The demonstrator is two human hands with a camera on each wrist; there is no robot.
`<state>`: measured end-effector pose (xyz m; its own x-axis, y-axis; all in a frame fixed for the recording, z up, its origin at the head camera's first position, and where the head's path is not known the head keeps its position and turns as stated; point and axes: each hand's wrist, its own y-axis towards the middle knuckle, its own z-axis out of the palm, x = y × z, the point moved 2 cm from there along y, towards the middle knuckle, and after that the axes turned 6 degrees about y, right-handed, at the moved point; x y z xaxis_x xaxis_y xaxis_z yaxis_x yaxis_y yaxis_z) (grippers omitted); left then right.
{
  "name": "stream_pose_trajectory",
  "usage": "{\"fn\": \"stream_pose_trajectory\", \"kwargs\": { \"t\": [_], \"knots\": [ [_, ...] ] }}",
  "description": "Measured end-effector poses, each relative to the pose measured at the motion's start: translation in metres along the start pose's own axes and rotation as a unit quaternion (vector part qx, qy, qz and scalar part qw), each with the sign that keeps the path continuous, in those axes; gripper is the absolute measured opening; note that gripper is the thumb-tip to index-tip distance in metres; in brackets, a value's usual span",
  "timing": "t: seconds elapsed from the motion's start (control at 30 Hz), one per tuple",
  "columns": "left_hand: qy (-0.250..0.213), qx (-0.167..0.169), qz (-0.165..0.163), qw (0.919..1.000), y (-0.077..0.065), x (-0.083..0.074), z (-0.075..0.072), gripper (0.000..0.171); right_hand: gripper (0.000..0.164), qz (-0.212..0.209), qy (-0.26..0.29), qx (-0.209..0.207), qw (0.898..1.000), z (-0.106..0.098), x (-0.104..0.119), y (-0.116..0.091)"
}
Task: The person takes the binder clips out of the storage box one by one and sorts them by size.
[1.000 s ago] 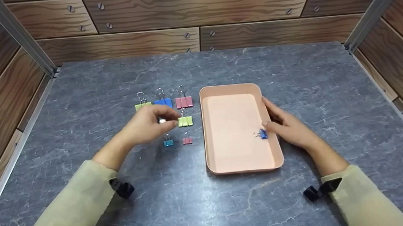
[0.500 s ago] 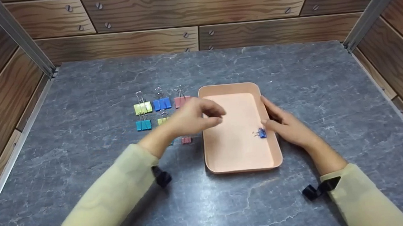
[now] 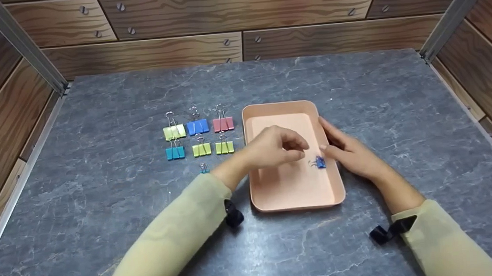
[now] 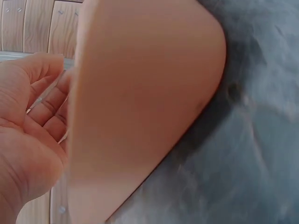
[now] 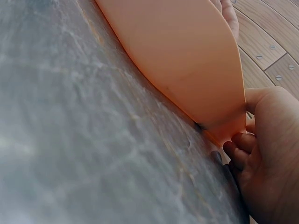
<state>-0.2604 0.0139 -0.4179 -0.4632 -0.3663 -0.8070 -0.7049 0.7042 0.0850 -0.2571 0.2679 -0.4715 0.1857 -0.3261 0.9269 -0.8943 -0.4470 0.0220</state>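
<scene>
A peach-coloured tray [image 3: 297,199] lies on the grey marbled table, with a small blue binder clip [image 3: 321,162] inside near its right wall. My left hand [image 3: 273,148] is over the tray, fingers loosely bent and thumb pointing toward the clip, a short gap from its wire handles. Nothing shows between the fingertips; in the left wrist view the tray wall partly hides this hand [image 4: 28,126]. My right hand [image 3: 353,156] grips the tray's right side, thumb over the rim and fingers along the outer wall, as the right wrist view also shows.
Left of the tray stand rows of binder clips, among them a large blue one [image 3: 197,127], a pink one [image 3: 223,124] and a teal one [image 3: 175,152]. A small teal clip [image 3: 204,167] is partly covered by my left sleeve. Wood-patterned walls [image 3: 166,12] border the table.
My left hand has moved right from the binder clips to over the tray, close to the small blue clip. Its forearm now covers the small pink clip. The right hand and tray stay put.
</scene>
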Motion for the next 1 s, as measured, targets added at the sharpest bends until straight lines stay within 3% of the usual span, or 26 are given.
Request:
{"fn": "stream_pose_trajectory", "kwargs": {
  "t": [0.3, 1.0],
  "knots": [
    [-0.034, 0.013, -0.021, 0.9991, 0.010, 0.005, 0.017, 0.021, 0.072, -0.003, 0.005, 0.001, 1.000, -0.001, 0.001, 0.001],
    [-0.034, 0.043, -0.004, 0.9985, 0.019, 0.013, 0.035, 0.024, 0.072, -0.008, 0.010, 0.003, 1.000, 0.000, -0.001, -0.001]
  ]
}}
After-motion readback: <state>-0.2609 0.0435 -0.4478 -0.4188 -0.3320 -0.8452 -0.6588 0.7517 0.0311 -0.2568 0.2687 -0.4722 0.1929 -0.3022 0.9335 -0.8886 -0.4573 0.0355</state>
